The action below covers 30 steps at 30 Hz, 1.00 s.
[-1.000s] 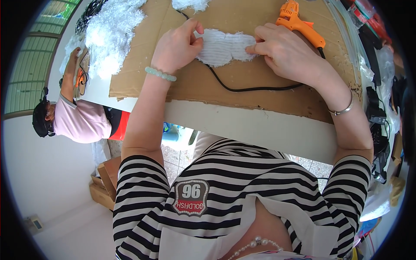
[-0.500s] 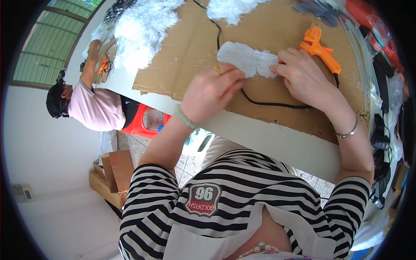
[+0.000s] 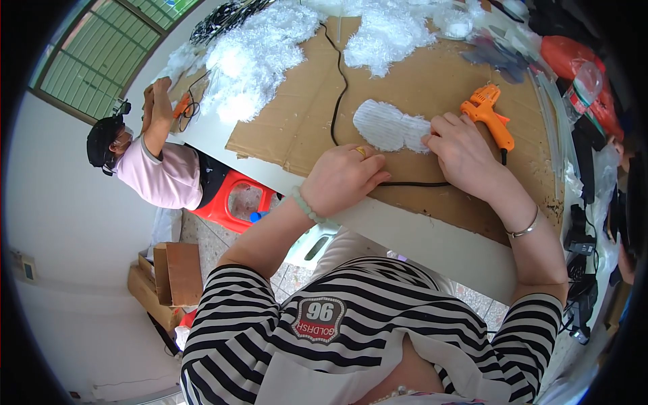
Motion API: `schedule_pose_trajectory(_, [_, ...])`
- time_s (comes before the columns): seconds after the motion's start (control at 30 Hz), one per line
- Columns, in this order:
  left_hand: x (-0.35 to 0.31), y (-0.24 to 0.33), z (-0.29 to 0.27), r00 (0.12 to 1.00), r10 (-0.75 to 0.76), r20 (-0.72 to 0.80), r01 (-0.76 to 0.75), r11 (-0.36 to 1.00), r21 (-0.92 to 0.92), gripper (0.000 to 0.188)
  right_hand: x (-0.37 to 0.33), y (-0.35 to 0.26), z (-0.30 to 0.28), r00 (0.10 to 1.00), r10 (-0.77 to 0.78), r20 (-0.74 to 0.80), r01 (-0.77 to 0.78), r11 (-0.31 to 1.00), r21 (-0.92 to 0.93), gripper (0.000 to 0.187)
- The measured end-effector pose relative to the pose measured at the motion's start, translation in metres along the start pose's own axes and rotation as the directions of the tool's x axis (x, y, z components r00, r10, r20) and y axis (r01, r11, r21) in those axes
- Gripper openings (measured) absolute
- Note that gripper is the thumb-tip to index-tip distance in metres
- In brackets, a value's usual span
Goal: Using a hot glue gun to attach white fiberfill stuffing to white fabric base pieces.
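On the cardboard sheet [image 3: 432, 94] covering the white table [image 3: 432, 236], a white fuzzy pad [image 3: 391, 126], shaped rather like a figure eight, is lying flat just beyond the person's hands. The right hand [image 3: 462, 155] is pressing its fingertips down on the pad's right end, fingers bent and close together, pinning it rather than gripping it. The left hand [image 3: 344, 179] is resting loosely curled on the cardboard just short of the pad, holding nothing that I can see, with a black cord [image 3: 335, 101] running past it.

To my eye the pad is looking very light, soft and limp, with a ribbed, fluffy face that would be flattening or shedding under a hard pinch; it is probably best taken by its edges or narrow middle with flat fingers, since it would be sagging if lifted by one end. An orange glue gun [image 3: 487, 115] is lying just beside the right hand, so any fresh glue on the pad may be hot, though I cannot make out any.

Heaps of loose white fluff [image 3: 256, 54] are piling up further along the table, where a co-worker in a pink shirt [image 3: 158, 177] is working at the far left corner by a red stool [image 3: 233, 199]. Below, brown boxes [image 3: 165, 277] are sitting on a tiled floor, and a barred window [image 3: 101, 61] is lighting the room.
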<state>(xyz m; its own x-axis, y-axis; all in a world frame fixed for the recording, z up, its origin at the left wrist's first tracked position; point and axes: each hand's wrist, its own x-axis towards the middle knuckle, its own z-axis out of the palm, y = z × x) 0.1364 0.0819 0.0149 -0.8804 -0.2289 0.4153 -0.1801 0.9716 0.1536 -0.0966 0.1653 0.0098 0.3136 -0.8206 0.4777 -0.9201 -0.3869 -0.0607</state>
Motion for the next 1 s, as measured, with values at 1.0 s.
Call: schedule_pose_trajectory(1.0, [0.048,-0.032,0.021,0.969,0.243,0.053,-0.243,0.970,-0.011,0.019,0.005,-0.001,-0.037,0.964,0.077,0.253,-0.087,0.996,0.026,0.021])
